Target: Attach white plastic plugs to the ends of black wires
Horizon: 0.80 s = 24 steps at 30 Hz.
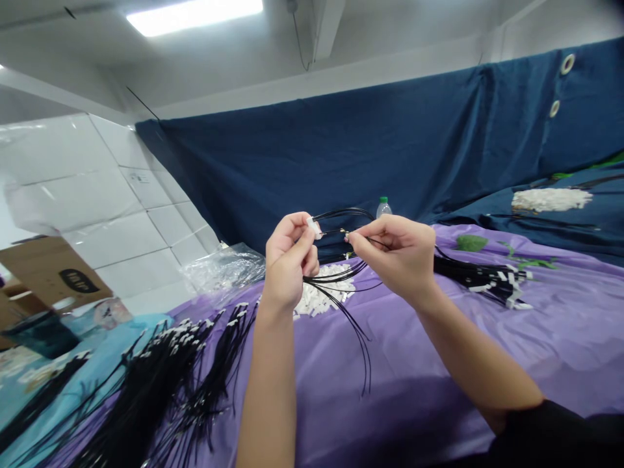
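Note:
Raised over the purple cloth, my left hand (291, 260) pinches a small white connector (314, 228) between thumb and fingers. Several thin black wires (341, 305) run through that hand and hang down below it. My right hand (397, 257) is closed, its thumb and index finger gripping the end of a black wire just right of the connector. A short stretch of wire spans the gap between the two hands. Behind and below them lies a pile of small white connectors (324, 291).
Bundles of black wires with white ends lie at left (141, 383) and right (480, 276). A green-capped bottle (383, 207) stands behind my right hand. Clear plastic bags (227, 266) and a cardboard box (53, 273) are on the left. A blue curtain (302, 156) hangs behind.

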### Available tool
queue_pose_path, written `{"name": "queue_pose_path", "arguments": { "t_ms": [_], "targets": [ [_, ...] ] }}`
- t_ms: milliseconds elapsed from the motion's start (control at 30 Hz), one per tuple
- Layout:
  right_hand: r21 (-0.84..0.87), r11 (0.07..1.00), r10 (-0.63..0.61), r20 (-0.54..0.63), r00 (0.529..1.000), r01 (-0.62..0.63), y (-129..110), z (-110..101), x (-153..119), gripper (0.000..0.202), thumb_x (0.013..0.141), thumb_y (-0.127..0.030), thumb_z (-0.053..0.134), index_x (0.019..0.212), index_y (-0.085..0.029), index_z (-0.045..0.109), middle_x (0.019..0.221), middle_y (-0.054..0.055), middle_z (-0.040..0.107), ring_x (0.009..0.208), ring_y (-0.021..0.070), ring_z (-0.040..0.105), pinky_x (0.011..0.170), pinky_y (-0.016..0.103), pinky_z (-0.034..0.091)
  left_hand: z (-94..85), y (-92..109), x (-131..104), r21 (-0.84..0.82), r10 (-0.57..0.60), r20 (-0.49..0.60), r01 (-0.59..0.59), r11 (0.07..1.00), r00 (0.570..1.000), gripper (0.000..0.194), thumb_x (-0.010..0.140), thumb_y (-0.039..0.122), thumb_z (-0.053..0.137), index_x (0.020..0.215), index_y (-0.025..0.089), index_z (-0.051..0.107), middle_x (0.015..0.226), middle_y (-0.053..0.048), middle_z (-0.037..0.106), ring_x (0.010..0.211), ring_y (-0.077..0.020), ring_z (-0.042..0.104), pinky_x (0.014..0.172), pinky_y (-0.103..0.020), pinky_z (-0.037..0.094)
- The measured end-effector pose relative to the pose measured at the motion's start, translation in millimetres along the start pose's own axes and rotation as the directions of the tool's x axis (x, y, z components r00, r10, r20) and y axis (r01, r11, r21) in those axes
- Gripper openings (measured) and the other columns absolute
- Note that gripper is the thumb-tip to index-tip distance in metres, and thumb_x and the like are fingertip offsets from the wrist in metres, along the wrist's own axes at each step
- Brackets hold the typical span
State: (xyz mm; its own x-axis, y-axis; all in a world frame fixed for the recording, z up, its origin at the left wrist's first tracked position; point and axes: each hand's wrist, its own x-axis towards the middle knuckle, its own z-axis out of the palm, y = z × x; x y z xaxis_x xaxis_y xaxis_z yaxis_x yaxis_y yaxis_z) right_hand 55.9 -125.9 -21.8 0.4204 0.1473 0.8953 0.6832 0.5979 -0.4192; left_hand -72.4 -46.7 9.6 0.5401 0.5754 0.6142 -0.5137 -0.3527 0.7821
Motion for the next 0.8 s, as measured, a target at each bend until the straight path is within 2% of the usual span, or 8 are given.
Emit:
{"name": "queue_pose_path", "arguments": {
  "t_ms": [400, 600, 800],
  "targets": [
    [0.004, 1.000, 0.017, 0.025, 1.000, -0.017, -0.5, -1.3, 0.5, 0.010, 0.073, -0.016, 0.067, 0.065, -0.016, 0.064, 0.048, -0.006, 0.039, 0.046, 0.0058, 0.032, 0.045, 0.023, 0.026, 0.4, -0.7, -0.4, 0.029, -0.002, 0.015, 0.001, 1.000, 1.000, 0.010, 0.082, 0.024, 0.063, 0.088, 0.021, 0.057, 0.083, 0.002, 0.055, 0.037, 0.0012, 0.032, 0.035, -0.018, 0.025],
    [0.004, 0.986, 0.160, 0.200, 0.967, -0.164, -4.6, -10.4, 7.5, 0.013, 0.076, -0.018, 0.064, 0.064, -0.013, 0.063, 0.047, -0.006, 0.034, 0.045, 0.0045, 0.028, 0.043, 0.021, 0.023, -0.2, -3.4, 0.7, 0.058, -0.010, 0.048, 0.007, 0.998, 0.999, 0.010, 0.084, 0.026, 0.062, 0.090, 0.020, 0.056, 0.086, 0.002, 0.054, 0.037, 0.0022, 0.032, 0.034, -0.017, 0.024],
    [-0.077, 0.977, 0.213, 0.314, 0.925, -0.199, -8.5, -16.3, 11.1, 0.015, 0.082, -0.019, 0.060, 0.068, -0.013, 0.063, 0.048, -0.007, 0.033, 0.045, 0.0043, 0.028, 0.042, 0.019, 0.023, 0.5, -7.6, 2.1, 0.036, -0.009, 0.075, 0.007, 0.999, 0.997, 0.012, 0.084, 0.026, 0.063, 0.091, 0.020, 0.056, 0.085, 0.002, 0.053, 0.035, 0.0033, 0.031, 0.034, -0.016, 0.024]
  ]
}}
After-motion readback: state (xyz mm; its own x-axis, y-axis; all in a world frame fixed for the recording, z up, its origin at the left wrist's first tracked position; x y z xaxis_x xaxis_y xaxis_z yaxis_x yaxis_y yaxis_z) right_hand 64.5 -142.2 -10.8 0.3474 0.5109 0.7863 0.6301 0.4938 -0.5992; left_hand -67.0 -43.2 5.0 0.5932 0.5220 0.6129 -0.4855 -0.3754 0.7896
